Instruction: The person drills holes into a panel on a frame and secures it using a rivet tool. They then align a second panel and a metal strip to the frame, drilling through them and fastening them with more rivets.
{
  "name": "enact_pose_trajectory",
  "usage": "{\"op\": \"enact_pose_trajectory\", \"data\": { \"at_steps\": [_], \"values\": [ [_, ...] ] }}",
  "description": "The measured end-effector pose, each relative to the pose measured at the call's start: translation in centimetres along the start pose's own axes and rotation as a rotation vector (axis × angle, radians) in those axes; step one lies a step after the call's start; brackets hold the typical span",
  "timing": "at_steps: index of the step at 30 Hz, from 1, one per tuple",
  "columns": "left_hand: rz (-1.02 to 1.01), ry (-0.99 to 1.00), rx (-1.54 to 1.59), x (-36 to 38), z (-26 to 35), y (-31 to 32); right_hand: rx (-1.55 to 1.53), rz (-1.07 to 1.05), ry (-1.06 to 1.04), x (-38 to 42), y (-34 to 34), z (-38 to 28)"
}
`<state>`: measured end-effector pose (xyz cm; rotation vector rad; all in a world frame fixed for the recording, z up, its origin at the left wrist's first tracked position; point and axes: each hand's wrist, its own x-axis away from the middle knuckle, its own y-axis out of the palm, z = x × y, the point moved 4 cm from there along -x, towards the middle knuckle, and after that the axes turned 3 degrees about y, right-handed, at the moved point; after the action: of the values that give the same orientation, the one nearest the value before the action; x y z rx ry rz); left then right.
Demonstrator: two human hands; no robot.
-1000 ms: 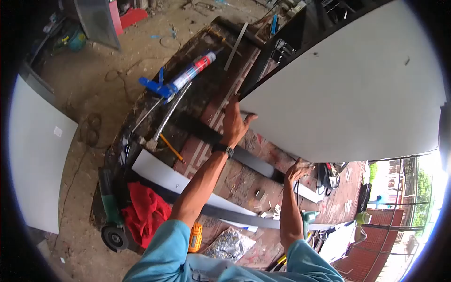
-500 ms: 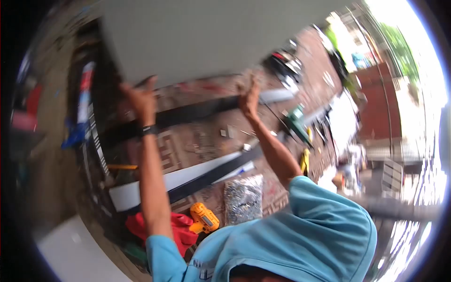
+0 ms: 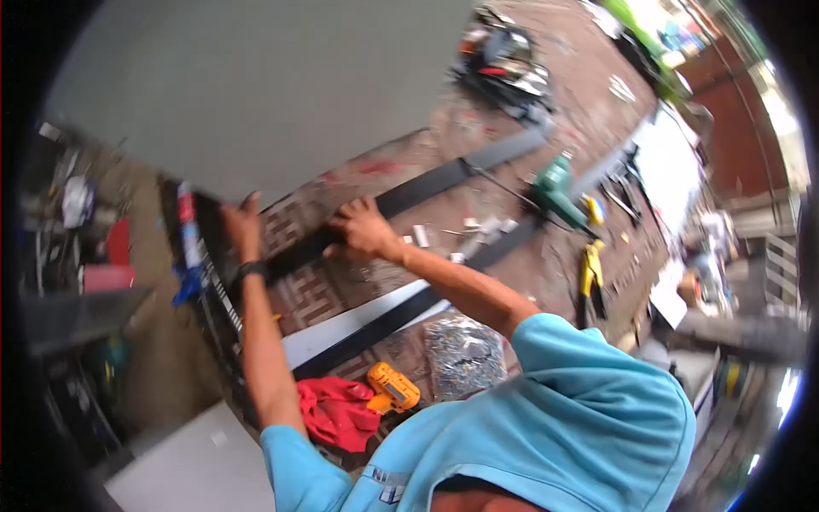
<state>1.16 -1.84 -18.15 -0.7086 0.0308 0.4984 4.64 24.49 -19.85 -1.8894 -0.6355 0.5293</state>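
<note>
A large grey panel [image 3: 256,94] fills the upper left, its near corner beside my left hand [image 3: 242,229]. The thumb and fingers of that hand are at the panel's edge, gripping the corner. My right hand [image 3: 365,230] has its fingers curled over a long black strip [image 3: 418,189], the thumb on the near side. The strip lies slantwise across the patterned reddish surface, just in front of the panel. Small white pieces [image 3: 421,235] lie right of my right hand. Nearer my body, a white strip [image 3: 320,340] and a second dark strip [image 3: 367,331] lie side by side.
A green power tool [image 3: 554,192] and yellow-handled pliers [image 3: 592,277] lie to the right. Close to my body are a yellow-orange drill [image 3: 392,388], red cloth [image 3: 337,411] and a clear bag of small metal parts [image 3: 465,358]. A blue-tipped tube [image 3: 189,226] stands left.
My right hand has come off the panel's edge and moved left and down onto the black strip. My left hand stays at the panel's corner. The view has turned.
</note>
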Motion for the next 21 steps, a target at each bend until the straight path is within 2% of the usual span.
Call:
{"op": "enact_pose_trajectory", "data": {
  "at_steps": [3, 5, 7, 8, 9, 10, 11, 12, 13, 15, 16, 17, 18, 19, 21],
  "values": [
    [0.052, 0.13, -0.043, -0.6, 0.1, -0.3, -0.034, 0.101, -0.036, 5.6, -0.8, -0.4],
    [-0.042, 0.034, -0.134, -0.9, -0.7, -0.4, -0.146, 0.027, 0.018, 8.0, -0.8, -0.2],
    [-0.066, 0.224, 0.1, -1.3, -0.6, 0.1, -0.111, -0.016, -0.016, 11.1, -1.3, -0.6],
    [-0.153, 0.211, 0.093, -1.2, 0.7, -0.1, -0.245, 0.005, -0.001, 12.0, -1.9, -0.1],
    [-0.197, 0.076, -0.049, -0.4, 3.5, -1.1, -0.392, -0.001, -0.012, 12.7, -2.2, 0.6],
    [-0.14, 0.22, 0.09, -0.8, 2.4, -0.8, -0.491, 0.029, 0.121, 13.4, -3.7, 1.8],
    [-0.153, 0.172, 0.046, -1.0, 1.0, -0.6, -0.228, 0.163, 0.154, 14.6, -6.3, 3.8],
    [-0.145, 0.088, -0.045, -0.3, 3.2, -1.5, -0.045, 0.298, 0.272, 17.1, -6.8, 8.2],
    [-0.201, 0.076, -0.046, -0.5, 2.4, -1.5, -0.044, 0.439, 0.487, 18.4, -11.0, 11.5],
    [-0.174, 0.168, 0.164, -0.6, 2.5, -1.6, 0.043, 0.568, 0.766, 22.1, -14.2, 19.6],
    [-0.155, 0.166, 0.166, -0.5, 2.2, -1.8, 0.368, 0.465, 0.893, 25.4, -13.8, 23.4],
    [-0.167, 0.142, 0.015, -0.8, 2.0, -1.7, 0.702, 0.365, 1.005, 27.8, -13.1, 26.1],
    [-0.172, 0.109, -0.134, -1.0, 1.8, -1.8, 0.621, 0.286, 1.086, 28.5, -13.3, 26.7],
    [-0.147, 0.092, -0.128, -1.1, 1.5, -2.3, 0.536, 0.19, 1.162, 28.7, -13.3, 27.2],
    [-0.254, 0.103, -0.081, -1.6, 1.9, -2.7, 0.377, 0.147, 1.181, 27.9, -14.6, 27.9]
  ]
}}
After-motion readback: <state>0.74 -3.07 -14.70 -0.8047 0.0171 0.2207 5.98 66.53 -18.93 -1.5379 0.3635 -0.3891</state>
